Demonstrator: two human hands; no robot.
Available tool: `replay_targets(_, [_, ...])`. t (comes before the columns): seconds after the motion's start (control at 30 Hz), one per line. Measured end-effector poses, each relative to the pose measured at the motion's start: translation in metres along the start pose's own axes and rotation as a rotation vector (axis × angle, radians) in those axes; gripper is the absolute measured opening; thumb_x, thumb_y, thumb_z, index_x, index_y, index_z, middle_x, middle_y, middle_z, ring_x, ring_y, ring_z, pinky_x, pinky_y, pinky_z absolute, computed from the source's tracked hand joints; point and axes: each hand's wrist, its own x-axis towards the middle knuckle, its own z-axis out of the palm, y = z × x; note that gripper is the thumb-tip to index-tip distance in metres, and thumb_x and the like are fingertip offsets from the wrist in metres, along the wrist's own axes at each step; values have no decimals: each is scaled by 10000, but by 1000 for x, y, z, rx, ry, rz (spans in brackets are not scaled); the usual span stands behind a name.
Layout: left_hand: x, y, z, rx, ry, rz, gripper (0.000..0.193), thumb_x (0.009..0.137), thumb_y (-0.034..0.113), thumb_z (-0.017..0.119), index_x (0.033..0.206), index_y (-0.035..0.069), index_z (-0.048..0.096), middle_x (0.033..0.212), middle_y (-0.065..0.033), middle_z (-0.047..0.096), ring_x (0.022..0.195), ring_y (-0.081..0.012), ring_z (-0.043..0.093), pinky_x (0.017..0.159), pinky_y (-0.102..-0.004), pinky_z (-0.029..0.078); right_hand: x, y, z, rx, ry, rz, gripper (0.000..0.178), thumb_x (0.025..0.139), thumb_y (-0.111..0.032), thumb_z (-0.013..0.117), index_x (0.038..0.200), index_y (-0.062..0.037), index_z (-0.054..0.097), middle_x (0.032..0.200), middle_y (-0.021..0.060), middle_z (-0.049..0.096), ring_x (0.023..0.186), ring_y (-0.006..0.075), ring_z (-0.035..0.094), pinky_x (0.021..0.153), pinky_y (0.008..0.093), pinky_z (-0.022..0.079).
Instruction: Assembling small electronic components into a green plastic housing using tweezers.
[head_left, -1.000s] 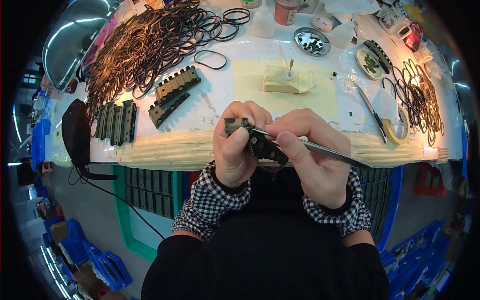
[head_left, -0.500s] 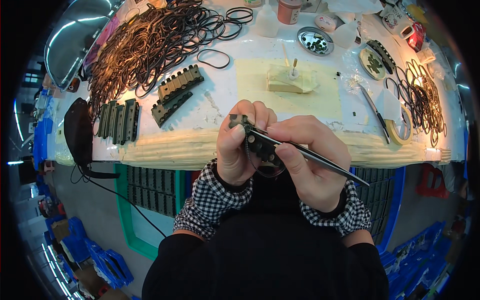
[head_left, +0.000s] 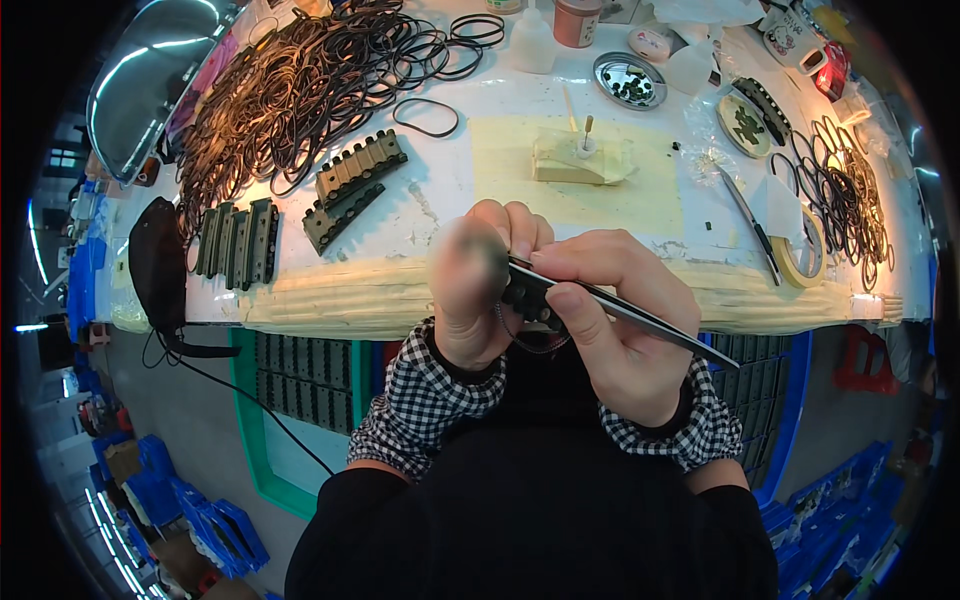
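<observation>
My left hand [head_left: 462, 325] is closed round a dark ridged piece [head_left: 536, 305], held just off the table's front edge. A round blur covers the thumb and the near end of that piece. Pinched between the thumb and fingers of my right hand [head_left: 640, 330] is a pair of slim dark metal tweezers [head_left: 672, 334]. Their tips point left and reach the ridged piece beside my left fingers; what they touch there is hidden. From the underside of the piece hangs a thin dark cord [head_left: 538, 349] in a loop.
A heap of dark bands [head_left: 290, 100] lies at the back left, above several ridged camouflage-coloured pieces [head_left: 238, 243]. A cream block [head_left: 575, 165] stands mid-table. To the right are a round dish [head_left: 630, 82], a knife [head_left: 750, 225] and a tape roll [head_left: 812, 262]. Below the edge are trays [head_left: 245, 400].
Both hands keep nearly the same place and hold. A blurred patch now covers my left thumb and the end of the ridged piece, which showed sharply before.
</observation>
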Motion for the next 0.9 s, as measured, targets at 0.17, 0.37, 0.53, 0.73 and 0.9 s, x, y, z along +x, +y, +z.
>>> replay_targets(0.17, [1, -1, 3, 87, 11, 35, 265, 825, 262, 637, 888, 89, 447, 867, -35, 473, 826, -158, 452, 778, -308, 417, -1, -3, 2, -10, 15, 24, 147, 764, 6, 723, 902, 9, 673, 840, 120, 662, 771, 228, 648, 699, 297, 508])
replay_targets(0.37, [-1, -2, 0, 133, 11, 62, 282, 818, 268, 655, 872, 90, 443, 858, -36, 467, 817, -158, 454, 819, -331, 419, 4, -7, -4, -80, -76, -42, 152, 761, 6, 722, 905, 6, 673, 843, 109, 652, 785, 232, 642, 702, 303, 509])
replay_targets(0.53, [-1, -1, 2, 82, 29, 1, 273, 821, 271, 651, 872, 95, 449, 853, -32, 467, 824, -159, 460, 819, -330, 428, 8, -7, -9, -133, -143, -89, 164, 759, -5, 728, 912, 4, 670, 843, 96, 649, 786, 233, 637, 701, 303, 507])
replay_targets(0.73, [-2, 2, 4, -14, 29, -101, 261, 826, 272, 645, 884, 97, 461, 858, -29, 474, 852, -165, 469, 824, -321, 428, 4, -7, -8, -100, -111, -25, 172, 761, -14, 732, 921, 1, 669, 834, 98, 650, 770, 222, 636, 684, 302, 505])
replay_targets(0.9, [-2, 2, 2, 11, 11, -77, 255, 824, 262, 649, 891, 96, 468, 864, -33, 479, 870, -171, 478, 826, -311, 432, 7, -7, -10, -100, -133, -35, 166, 774, -12, 723, 933, -5, 673, 849, 110, 658, 774, 220, 644, 689, 298, 508])
